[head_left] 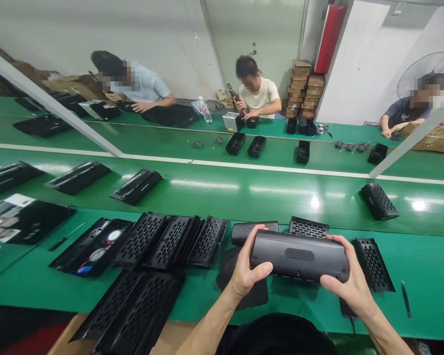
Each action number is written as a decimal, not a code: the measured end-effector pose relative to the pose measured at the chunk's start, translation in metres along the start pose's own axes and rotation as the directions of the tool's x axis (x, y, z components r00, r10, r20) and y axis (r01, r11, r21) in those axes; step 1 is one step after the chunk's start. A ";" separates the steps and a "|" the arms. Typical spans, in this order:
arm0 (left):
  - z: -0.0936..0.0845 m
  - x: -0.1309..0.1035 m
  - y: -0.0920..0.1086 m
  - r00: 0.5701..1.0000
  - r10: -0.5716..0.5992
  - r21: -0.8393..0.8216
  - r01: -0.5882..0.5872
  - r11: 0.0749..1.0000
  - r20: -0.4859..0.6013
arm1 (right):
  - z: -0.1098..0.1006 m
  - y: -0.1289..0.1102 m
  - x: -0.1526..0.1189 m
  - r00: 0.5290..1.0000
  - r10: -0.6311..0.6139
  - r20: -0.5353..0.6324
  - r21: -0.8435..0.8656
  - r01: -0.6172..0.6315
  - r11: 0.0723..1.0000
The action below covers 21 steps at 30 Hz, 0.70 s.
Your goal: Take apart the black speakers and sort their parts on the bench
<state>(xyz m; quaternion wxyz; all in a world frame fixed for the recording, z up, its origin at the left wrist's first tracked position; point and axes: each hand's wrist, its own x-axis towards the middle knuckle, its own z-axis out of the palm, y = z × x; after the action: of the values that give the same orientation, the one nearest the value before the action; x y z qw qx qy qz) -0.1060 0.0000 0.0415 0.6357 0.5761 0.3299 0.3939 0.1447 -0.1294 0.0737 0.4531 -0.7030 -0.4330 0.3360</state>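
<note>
The scene was bright; white glare streaked the glossy green conveyor belt (222,199), soft shadows darkened the desk (425,271), and distant patches were pixelated.

Left hand (246,270) half-curled, gripping | right hand (352,276) mirrors it, well apart | thumbs (262,269) turned toward each other | bare forearms (217,311) slant inward below hands

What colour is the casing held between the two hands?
The casing is dark grey, nearly black; best seen in the head view.

The green bench (429,276) bears black perforated panels (207,242) and a screwdriver (58,244).
</note>
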 end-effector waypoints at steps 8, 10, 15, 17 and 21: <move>-0.015 -0.021 -0.038 0.929 -0.321 -0.116 0.345 0.931 0.185 | -0.001 0.020 -0.007 0.923 0.358 0.145 0.051 -0.368 0.928; -0.019 -0.026 -0.043 0.938 -0.304 -0.150 0.329 0.932 0.164 | -0.003 0.023 -0.014 0.908 0.369 0.200 0.099 -0.393 0.914; -0.006 -0.031 -0.049 0.938 -0.348 -0.247 0.339 0.908 0.008 | 0.002 0.040 -0.030 0.952 0.259 0.165 0.193 -0.289 0.938; 0.000 -0.032 -0.048 0.915 -0.403 -0.246 0.389 0.888 -0.006 | 0.005 0.052 -0.034 0.957 0.266 0.115 0.201 -0.284 0.937; -0.003 -0.037 -0.046 0.869 -0.485 -0.259 0.493 0.830 0.100 | 0.003 0.067 -0.040 0.913 0.392 0.116 0.211 -0.408 0.888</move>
<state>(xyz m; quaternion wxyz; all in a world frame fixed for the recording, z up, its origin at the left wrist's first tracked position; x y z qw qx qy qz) -0.1201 -0.0321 -0.0062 0.7941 0.3839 0.3982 0.2518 0.1460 -0.1794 0.0137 0.4372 -0.7075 -0.2525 0.4945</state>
